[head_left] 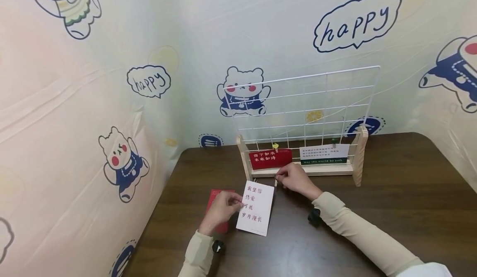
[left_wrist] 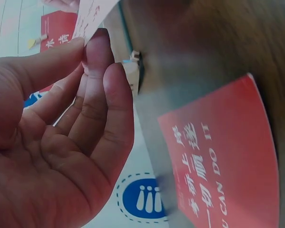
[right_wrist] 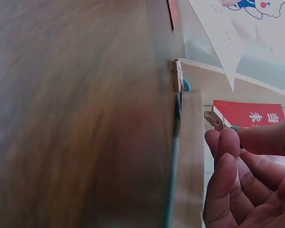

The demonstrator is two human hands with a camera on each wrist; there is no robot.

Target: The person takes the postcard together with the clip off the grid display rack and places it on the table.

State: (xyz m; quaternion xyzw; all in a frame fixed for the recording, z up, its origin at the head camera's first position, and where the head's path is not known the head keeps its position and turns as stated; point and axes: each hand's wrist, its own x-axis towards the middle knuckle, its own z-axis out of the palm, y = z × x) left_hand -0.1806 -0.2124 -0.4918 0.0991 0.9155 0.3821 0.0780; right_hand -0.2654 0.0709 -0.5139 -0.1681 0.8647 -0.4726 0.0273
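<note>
My left hand (head_left: pixel 222 208) pinches a white card (head_left: pixel 256 223) with red writing by its left edge, thumb against fingers. The card is held up in front of the rack. Between the fingertips of my right hand (head_left: pixel 297 180) is a small wooden clothespin (right_wrist: pixel 216 118) with a bit of green on it, its jaws pointing away from the fingers. A red card (left_wrist: pixel 228 156) with white writing lies on the table below my left hand. Another wooden clothespin (right_wrist: pixel 176 76), with a blue-green trim, lies by the rack's base.
A white wire grid (head_left: pixel 304 103) stands in a wooden base (head_left: pixel 316 170) at the back of the brown table (head_left: pixel 402 210). Clothespins hold a red card (head_left: pixel 262 164) and a white-and-green card (head_left: pixel 324 152) on its lower wires. Patterned cloth (head_left: pixel 201 32) surrounds the table.
</note>
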